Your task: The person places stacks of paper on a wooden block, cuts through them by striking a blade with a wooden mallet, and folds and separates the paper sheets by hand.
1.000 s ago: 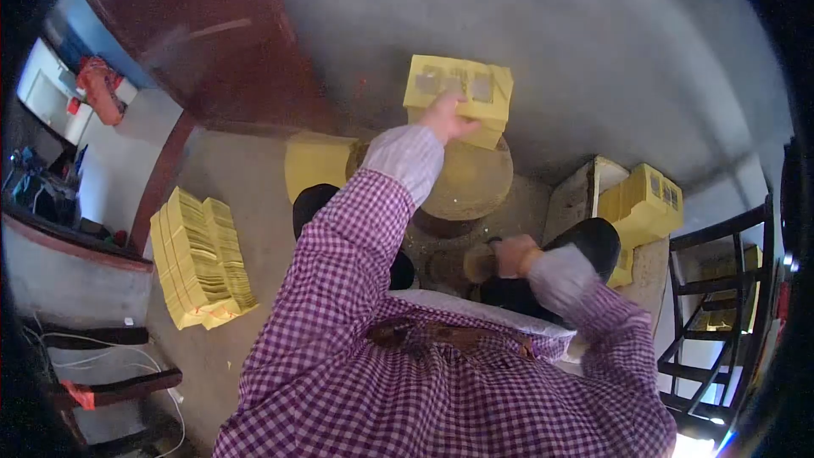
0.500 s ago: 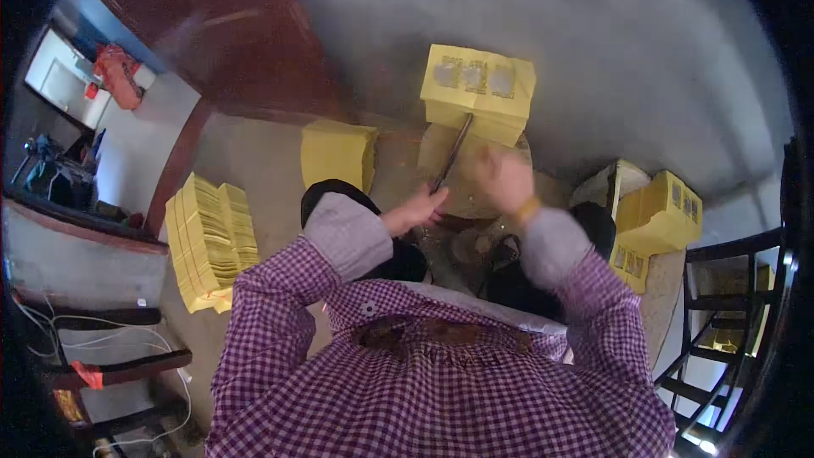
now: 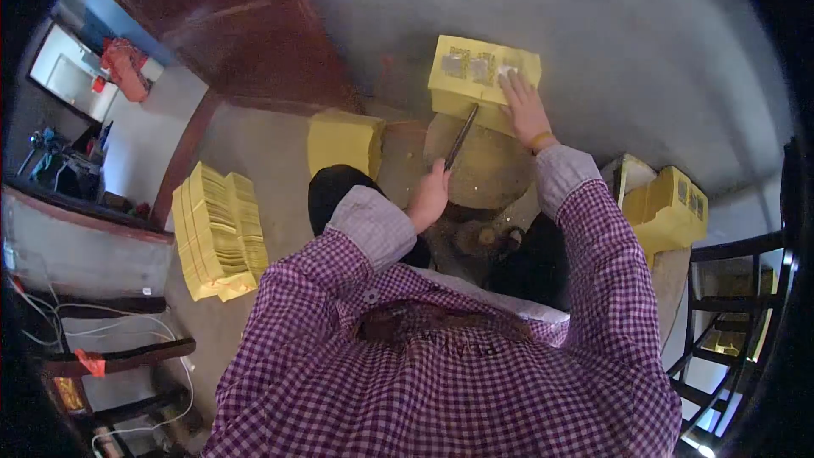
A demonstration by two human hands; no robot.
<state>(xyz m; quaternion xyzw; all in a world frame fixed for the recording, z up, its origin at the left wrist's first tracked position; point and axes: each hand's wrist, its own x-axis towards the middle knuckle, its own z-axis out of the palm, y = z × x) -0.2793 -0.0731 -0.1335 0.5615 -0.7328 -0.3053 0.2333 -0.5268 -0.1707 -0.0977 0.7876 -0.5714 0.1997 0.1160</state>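
My left hand [image 3: 430,197] is closed round the lower end of a long, thin dark tool [image 3: 461,137]; its exact kind I cannot make out. The tool slants away from me, its far tip at the front side of a yellow paper stack [image 3: 453,100]. Silver squares and dark printing mark the top of this stack. On its right end lies my right hand [image 3: 527,110], fingers stretched out and flat on the paper. A round wooden block [image 3: 500,174] stands beneath and in front of the stack.
Bundled yellow paper [image 3: 208,233] stands on the floor at left, with another yellow stack [image 3: 343,142] nearer the middle. More printed yellow paper [image 3: 670,212] sits at right. Dark wooden chairs flank me; a white cable [image 3: 127,331] hangs over the left one. A grey wall [image 3: 593,25] rises behind.
My right hand has moved up from above the round block onto the stack's right end. My left hand still holds the tool, with its tip at the stack.
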